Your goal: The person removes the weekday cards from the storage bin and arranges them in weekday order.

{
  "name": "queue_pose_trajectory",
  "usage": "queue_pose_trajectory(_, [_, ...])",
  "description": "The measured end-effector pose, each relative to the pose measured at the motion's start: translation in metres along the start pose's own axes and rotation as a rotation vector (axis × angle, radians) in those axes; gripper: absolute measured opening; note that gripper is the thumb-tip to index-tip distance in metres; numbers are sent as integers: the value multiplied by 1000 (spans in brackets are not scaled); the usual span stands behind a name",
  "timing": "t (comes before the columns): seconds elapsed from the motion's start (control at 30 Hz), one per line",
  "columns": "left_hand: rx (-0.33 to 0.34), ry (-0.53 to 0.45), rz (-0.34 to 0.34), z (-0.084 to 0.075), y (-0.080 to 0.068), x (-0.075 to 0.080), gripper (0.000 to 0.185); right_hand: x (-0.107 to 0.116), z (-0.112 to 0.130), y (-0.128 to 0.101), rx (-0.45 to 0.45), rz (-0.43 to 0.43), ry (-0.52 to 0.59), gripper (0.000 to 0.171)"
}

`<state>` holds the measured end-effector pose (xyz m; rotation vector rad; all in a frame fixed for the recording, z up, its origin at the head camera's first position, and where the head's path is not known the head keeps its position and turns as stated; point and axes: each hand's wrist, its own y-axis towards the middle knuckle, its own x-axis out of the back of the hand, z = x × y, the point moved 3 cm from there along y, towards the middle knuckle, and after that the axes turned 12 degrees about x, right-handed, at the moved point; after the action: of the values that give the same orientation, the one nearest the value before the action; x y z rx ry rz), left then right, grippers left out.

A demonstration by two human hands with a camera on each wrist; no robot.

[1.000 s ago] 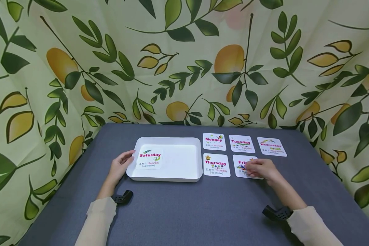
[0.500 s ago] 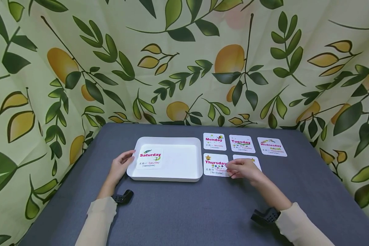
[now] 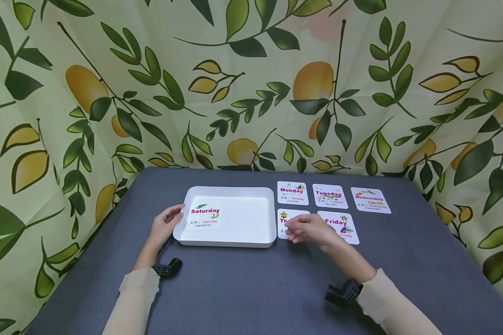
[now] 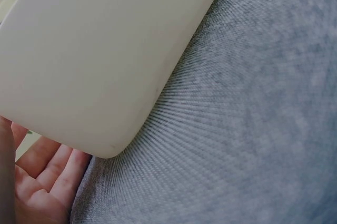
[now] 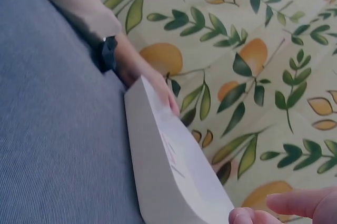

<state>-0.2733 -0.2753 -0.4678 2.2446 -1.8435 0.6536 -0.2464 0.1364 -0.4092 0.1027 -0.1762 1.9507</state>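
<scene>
The left hand point(image 3: 164, 226) has not moved over the last second: it rests with relaxed, nearly straight fingers against the left wall of the white tray point(image 3: 230, 243), steadying it rather than clasping it. The left wrist view shows the same, the palm open beside the tray's rounded corner on the grey table point(image 3: 243, 288). The Saturday card point(image 3: 204, 216) lies flat at the left end of the tray, unchanged.

The change is on the right. A second ago the right hand point(image 3: 312, 229) lay over the Friday card point(image 3: 338, 228); it has since slid leftward along the near row and now covers most of the Thursday card point(image 3: 286, 216), just beside the tray's right wall. Friday is fully readable again and has not shifted, so it was passed over rather than picked up. My reading is that Thursday is now the card in hand, and the sorting stands at one card in the tray with five outside.

The right hand's fingers are curled downward onto the card, but whether they already pinch its edge I cannot tell; the right wrist view shows only two fingertips at its border.

The Monday card point(image 3: 292, 192), Tuesday card point(image 3: 329, 195) and Wednesday card point(image 3: 370, 200) sit untouched along the far row.
</scene>
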Motion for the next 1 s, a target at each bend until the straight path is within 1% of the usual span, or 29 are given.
queue_pose_trajectory(0.33, [-1,-2,2,1,0,1,40,-37,10,21,28,61,89,39])
queue_pose_trajectory(0.53, [-8,6,3,0,1,1,40,-61,11,34,16,80,146,40])
queue_pose_trajectory(0.8, [-19,1,2,0,1,1,41,-92,9,55,-40,78,174,37])
queue_pose_trajectory(1.0, [-16,-8,-1,0,2,1,39,-111,8,67,-91,36,215,34])
